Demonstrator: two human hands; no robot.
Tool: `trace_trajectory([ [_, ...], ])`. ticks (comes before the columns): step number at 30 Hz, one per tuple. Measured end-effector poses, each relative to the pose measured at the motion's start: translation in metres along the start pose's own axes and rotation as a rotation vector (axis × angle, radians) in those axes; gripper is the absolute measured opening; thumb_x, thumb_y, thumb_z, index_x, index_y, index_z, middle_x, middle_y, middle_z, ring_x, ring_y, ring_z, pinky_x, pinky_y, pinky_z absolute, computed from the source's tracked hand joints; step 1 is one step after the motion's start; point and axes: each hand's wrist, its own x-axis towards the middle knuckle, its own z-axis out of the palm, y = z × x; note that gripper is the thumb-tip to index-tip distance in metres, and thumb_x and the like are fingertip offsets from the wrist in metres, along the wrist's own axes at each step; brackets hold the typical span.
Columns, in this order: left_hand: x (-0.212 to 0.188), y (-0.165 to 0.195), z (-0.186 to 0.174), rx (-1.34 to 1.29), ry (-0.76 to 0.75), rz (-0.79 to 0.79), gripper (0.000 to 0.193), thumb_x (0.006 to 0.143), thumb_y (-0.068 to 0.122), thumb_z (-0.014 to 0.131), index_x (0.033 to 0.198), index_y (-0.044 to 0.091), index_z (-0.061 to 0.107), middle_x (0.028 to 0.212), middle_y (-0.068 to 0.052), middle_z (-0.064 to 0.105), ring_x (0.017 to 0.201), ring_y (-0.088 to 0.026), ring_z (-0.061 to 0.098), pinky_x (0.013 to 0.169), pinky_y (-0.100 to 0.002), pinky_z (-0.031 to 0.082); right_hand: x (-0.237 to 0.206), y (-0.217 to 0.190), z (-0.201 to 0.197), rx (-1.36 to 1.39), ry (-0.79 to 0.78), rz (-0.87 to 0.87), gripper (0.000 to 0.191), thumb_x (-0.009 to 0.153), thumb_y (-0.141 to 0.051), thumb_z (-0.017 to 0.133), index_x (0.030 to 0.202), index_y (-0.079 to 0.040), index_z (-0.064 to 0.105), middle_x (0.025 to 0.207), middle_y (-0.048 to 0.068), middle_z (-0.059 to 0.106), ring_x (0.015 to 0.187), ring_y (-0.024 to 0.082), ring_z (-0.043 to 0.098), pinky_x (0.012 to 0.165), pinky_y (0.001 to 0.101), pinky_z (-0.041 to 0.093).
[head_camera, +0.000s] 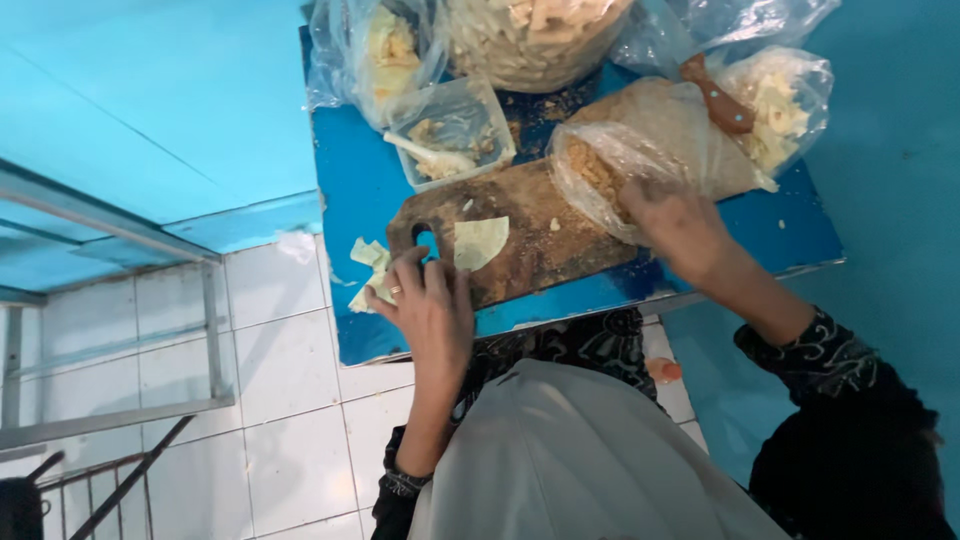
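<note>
Left hand (432, 305) fingers spread flat, steadying pale thin dough sheets (372, 275) beside worn wooden cutting board (520, 245); right hand (680, 228) fingers dipping into crumb-filled clear plastic bag (610, 175), grip hidden.

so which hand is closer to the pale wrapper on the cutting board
Left. The left hand rests at the board's near edge just below the wrapper; the right hand is off to its right, in the plastic bag.
</note>
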Motion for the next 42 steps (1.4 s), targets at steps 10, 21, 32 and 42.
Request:
trace_trajectory([
  [10,0.000,0.000,0.004,-0.045,0.046,0.040,0.009,0.091,0.009,0.071,0.095,0.009,0.064,0.114,-0.008,0.061,0.112,-0.031,0.054,0.111,-0.062,0.028,0.051,-0.096,0.028,0.533,0.205,-0.074,0.019,0.095,-0.018,0.074,0.110,-0.010,0.066,0.097,0.010,0.074,0.087,0.027,0.074,0.071,0.0385,0.057],
  [21,0.010,-0.003,0.001,-0.211,0.048,0.099,0.011,0.090,0.004,0.070,0.096,0.004,0.061,0.096,-0.013,0.061,0.097,-0.035,0.057,0.098,-0.049,0.041,0.079,-0.111,0.027,0.272,0.275,-0.189,0.032,0.085,-0.020,0.076,0.113,-0.012,0.064,0.115,0.012,0.060,0.110,0.035,0.061,0.087,0.0473,0.053],
  [32,0.019,0.006,0.015,-0.274,0.091,0.141,0.015,0.093,0.002,0.066,0.108,0.001,0.061,0.099,-0.015,0.063,0.100,-0.036,0.058,0.103,-0.052,0.041,0.083,-0.110,0.032,0.646,-0.047,0.134,0.021,0.089,-0.021,0.074,0.095,-0.003,0.065,0.079,0.008,0.070,0.075,0.025,0.072,0.067,0.0391,0.055],
  [42,0.016,0.004,0.012,-0.213,0.097,0.088,0.012,0.091,0.004,0.069,0.102,0.002,0.064,0.104,-0.015,0.059,0.105,-0.037,0.056,0.107,-0.054,0.040,0.077,-0.109,0.045,0.914,-0.028,0.175,0.017,0.097,-0.016,0.071,0.108,-0.003,0.069,0.088,0.008,0.077,0.082,0.012,0.074,0.070,0.0300,0.058],
])
